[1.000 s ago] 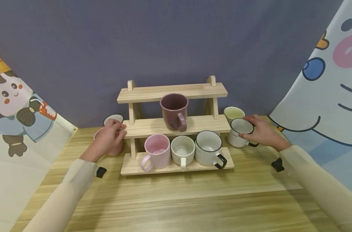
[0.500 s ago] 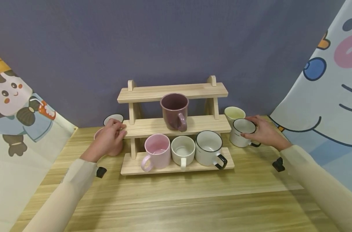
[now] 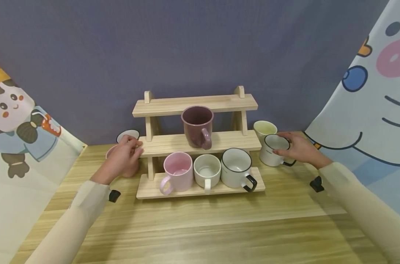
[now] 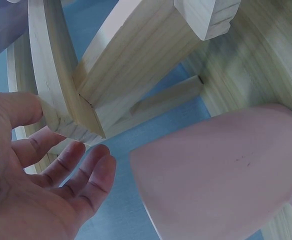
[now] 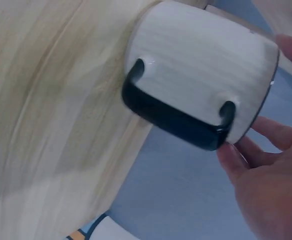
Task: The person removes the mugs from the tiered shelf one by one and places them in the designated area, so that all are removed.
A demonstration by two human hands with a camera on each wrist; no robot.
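Note:
My left hand (image 3: 122, 157) pinches the left end of the middle board of a three-tier wooden shelf (image 3: 167, 145), thumb on one face and fingertips on the other. Just beside it, partly covered by the hand in the head view, stands a pink mug (image 4: 221, 175). At the shelf's right side my right hand (image 3: 299, 148) grips a white mug (image 3: 269, 157) with a black rim and black handle. Its thumb and fingers are at the rim; the mug looks upright and low over the table. A pale yellow-green cup (image 3: 264, 128) is right behind that mug.
On the bottom tier sit a pink mug (image 3: 183, 179), a cream mug (image 3: 204, 176) and a white mug with black handle (image 3: 233, 178). A purple mug (image 3: 196, 132) occupies the middle tier. Another black-rimmed white mug (image 3: 127, 135) is behind the left hand. A dark backdrop (image 3: 200, 47) rises behind.
The right hand has shifted the black-rimmed white mug slightly to the right, away from the shelf. The left hand has stayed at the board's end.

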